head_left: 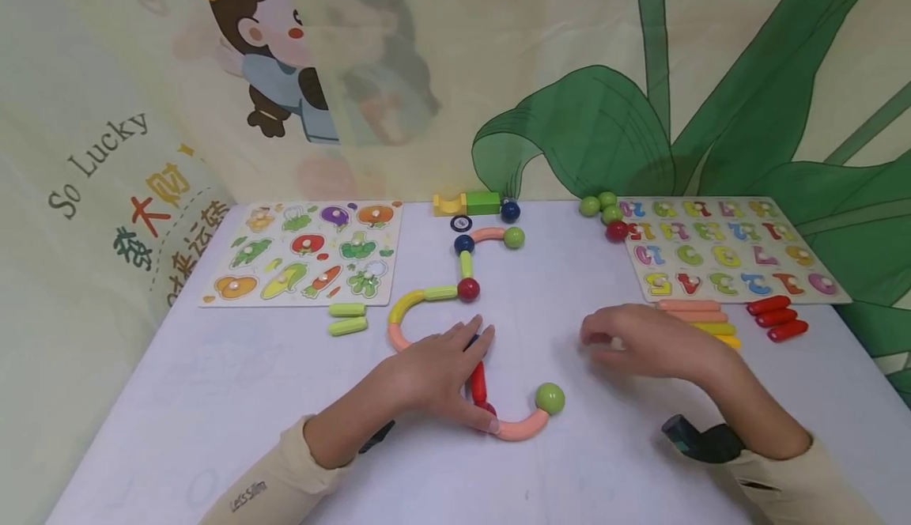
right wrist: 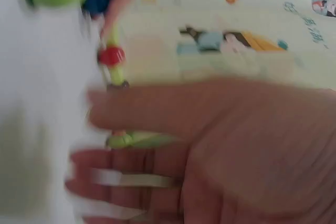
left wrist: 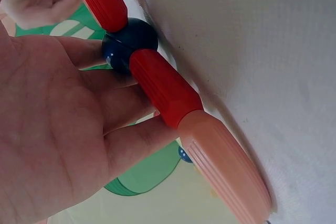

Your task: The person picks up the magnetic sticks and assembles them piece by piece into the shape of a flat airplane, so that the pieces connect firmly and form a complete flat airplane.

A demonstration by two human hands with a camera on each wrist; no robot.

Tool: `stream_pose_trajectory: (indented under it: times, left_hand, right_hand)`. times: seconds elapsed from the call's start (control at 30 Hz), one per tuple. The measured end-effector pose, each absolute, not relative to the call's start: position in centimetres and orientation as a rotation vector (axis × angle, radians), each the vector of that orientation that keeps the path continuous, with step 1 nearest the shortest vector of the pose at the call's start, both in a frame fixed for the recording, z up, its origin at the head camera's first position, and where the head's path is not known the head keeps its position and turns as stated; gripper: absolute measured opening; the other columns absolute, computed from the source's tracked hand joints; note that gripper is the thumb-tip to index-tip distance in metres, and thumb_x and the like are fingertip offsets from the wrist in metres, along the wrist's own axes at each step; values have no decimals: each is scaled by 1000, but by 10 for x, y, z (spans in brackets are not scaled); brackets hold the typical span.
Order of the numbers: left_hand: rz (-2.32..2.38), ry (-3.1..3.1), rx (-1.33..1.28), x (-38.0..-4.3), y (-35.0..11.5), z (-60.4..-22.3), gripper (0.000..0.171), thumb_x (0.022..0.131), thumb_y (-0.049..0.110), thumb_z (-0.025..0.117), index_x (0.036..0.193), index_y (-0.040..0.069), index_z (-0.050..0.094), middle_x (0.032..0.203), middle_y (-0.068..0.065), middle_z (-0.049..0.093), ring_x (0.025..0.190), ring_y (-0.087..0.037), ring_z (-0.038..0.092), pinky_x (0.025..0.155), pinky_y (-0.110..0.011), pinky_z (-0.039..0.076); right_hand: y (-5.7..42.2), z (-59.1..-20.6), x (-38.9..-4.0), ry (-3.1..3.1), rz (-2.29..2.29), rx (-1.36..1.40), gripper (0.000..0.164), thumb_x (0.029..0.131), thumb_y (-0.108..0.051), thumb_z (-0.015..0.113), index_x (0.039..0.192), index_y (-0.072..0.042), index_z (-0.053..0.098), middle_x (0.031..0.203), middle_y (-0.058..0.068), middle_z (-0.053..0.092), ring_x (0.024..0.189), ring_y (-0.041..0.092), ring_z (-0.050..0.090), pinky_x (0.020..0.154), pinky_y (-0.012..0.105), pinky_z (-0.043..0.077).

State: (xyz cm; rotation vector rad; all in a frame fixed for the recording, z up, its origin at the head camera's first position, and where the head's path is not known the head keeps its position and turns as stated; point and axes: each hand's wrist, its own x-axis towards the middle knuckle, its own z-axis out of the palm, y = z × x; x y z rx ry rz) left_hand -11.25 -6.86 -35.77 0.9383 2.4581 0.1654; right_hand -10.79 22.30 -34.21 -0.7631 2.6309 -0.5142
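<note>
A winding chain of toy sticks and balls lies on the table. My left hand [head_left: 437,373] rests across its lower part, fingers spread and rather straight. In the left wrist view those fingers touch a dark blue ball [left wrist: 131,44] and a red stick [left wrist: 167,88], which joins a pink curved piece [left wrist: 226,166]. Near the thumb in the head view, a pink curved piece [head_left: 523,428] leads to a green ball [head_left: 550,398]. Further up the chain sits a red ball [head_left: 468,289]. My right hand [head_left: 644,341] hovers right of the chain, fingers loosely bent, holding nothing; it is blurred in its wrist view.
A vegetable puzzle board [head_left: 313,252] lies at the back left, a number puzzle board [head_left: 726,248] at the back right. Loose red sticks [head_left: 777,318], pink sticks [head_left: 689,305] and light green sticks [head_left: 347,318] lie before them. Yellow and green blocks [head_left: 482,203] stand against the printed backdrop.
</note>
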Motion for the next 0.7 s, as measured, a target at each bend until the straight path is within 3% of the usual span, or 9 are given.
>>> stream_pose_trajectory:
  times: [0.13, 0.27, 0.53, 0.7]
  left_hand:
    - [160, 2450, 964, -112, -68, -360, 108, 60, 74, 60, 145, 22, 19, 149, -3, 17, 133, -23, 21, 92, -43, 39]
    - [143, 2447, 978, -111, -68, -362, 108, 60, 75, 58, 145, 22, 18, 149, -3, 15, 133, -23, 20, 93, -44, 38]
    - [154, 2458, 947, -113, -68, -361, 110, 58, 74, 62, 145, 24, 17, 149, -1, 15, 133, -23, 20, 92, -43, 40]
    - [148, 2460, 934, -113, -69, -361, 110, 57, 74, 62, 145, 25, 17, 149, -1, 15, 133, -23, 20, 91, -43, 40]
  right_hand:
    - [261, -335, -104, 2850, -153, -383, 30, 73, -20, 75, 98, -8, 65, 81, 2, 58, 71, 18, 49, 54, 29, 45]
    - [288, -343, -94, 2866, -18, -202, 39, 69, -19, 77, 102, -3, 66, 79, 9, 55, 71, 24, 46, 47, 27, 38]
    - [285, -355, -86, 2873, -66, -312, 28, 67, -17, 78, 91, -8, 67, 75, 0, 55, 69, 18, 48, 54, 29, 46]
    - [240, -364, -96, 2740, -669, -448, 19, 77, -23, 72, 89, -16, 60, 71, -5, 53, 64, 13, 49, 55, 26, 47]
